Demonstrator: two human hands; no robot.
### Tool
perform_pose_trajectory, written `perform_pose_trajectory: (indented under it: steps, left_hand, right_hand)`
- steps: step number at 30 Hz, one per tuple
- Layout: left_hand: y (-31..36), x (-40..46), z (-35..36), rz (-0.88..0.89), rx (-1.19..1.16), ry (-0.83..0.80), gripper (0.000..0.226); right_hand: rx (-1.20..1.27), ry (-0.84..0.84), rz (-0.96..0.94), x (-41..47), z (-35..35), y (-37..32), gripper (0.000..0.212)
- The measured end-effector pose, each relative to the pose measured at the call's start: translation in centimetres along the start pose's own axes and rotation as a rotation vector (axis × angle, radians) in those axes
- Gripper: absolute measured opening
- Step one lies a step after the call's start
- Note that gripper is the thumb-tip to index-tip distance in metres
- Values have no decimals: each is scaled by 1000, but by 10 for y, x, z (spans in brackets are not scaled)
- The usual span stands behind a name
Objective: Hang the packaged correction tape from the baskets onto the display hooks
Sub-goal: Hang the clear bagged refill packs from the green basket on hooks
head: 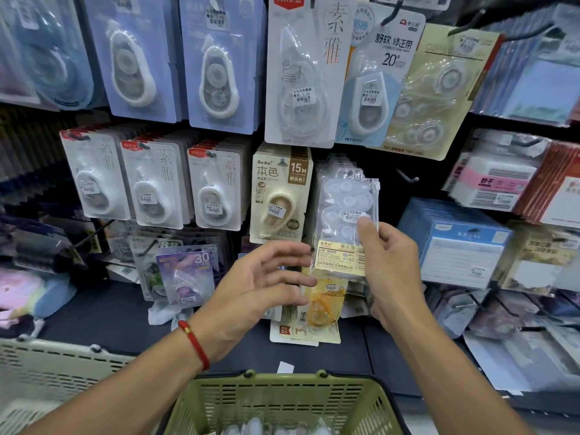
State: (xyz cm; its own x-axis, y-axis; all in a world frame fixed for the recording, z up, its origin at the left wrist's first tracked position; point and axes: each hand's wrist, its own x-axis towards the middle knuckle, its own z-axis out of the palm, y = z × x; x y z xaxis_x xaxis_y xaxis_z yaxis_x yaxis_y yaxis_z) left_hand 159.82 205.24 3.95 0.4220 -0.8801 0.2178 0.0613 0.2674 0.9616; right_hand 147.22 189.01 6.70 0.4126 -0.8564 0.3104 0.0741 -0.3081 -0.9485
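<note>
The right hand (387, 271) pinches a clear bag of correction tape (346, 221) by its lower right edge, thumb on the front, holding it upright against the display wall beside the beige carded pack (280, 196). Its top seems to reach a hook, though glare hides that. The left hand (260, 284) hovers spread, empty, just left of the bag's yellow label. Below sits a green basket (282, 400).

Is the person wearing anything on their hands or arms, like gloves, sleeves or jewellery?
No gloves, and no sleeves in view. The left hand has a thin red cord bracelet with a small gold bead at the wrist. The right hand and wrist carry nothing.
</note>
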Motion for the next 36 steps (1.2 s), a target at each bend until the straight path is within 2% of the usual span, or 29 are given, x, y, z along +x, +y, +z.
perform_pose_trajectory:
  steps: [2,5,7,9,11,13,15,18,20,24,31,36]
  left_hand:
    - [-1,0,0,-4,21,-3,53]
    - [-3,1,0,-31,98,-26,54]
    - [-6,2,0,-41,199,-26,53]
    - [-9,3,-2,-20,382,20,54]
    - [-11,5,-5,30,615,110,58]
    - [-9,11,-8,98,782,196,62]
    - [-6,22,-9,187,896,261,66]
    - [-1,42,-5,307,1055,289,72]
    - [-5,50,-5,331,1128,258,77]
    - [-19,52,-11,337,1255,213,93]
    - [-23,54,-18,352,1304,191,95]
    - [-25,56,-32,393,1287,162,100]
  right_hand:
    - [-44,0,-4,3,-1,3,66]
    - [-89,-1,4,7,-4,12,60]
    - [-176,-7,13,9,-5,17,49]
    - [-375,11,-15,9,-9,22,31]
    - [-613,57,-126,7,-13,27,36]
    - [-734,79,-331,4,-11,28,37]
    - [-796,3,-539,0,-2,29,39]
    - [-968,-121,-655,2,16,36,52]
    - [-1074,-161,-604,8,22,42,59]
    - [-1137,-214,-576,30,22,59,67]
    - [-1237,-287,-526,99,44,65,78]
    - [-1315,-382,-380,150,61,71,101]
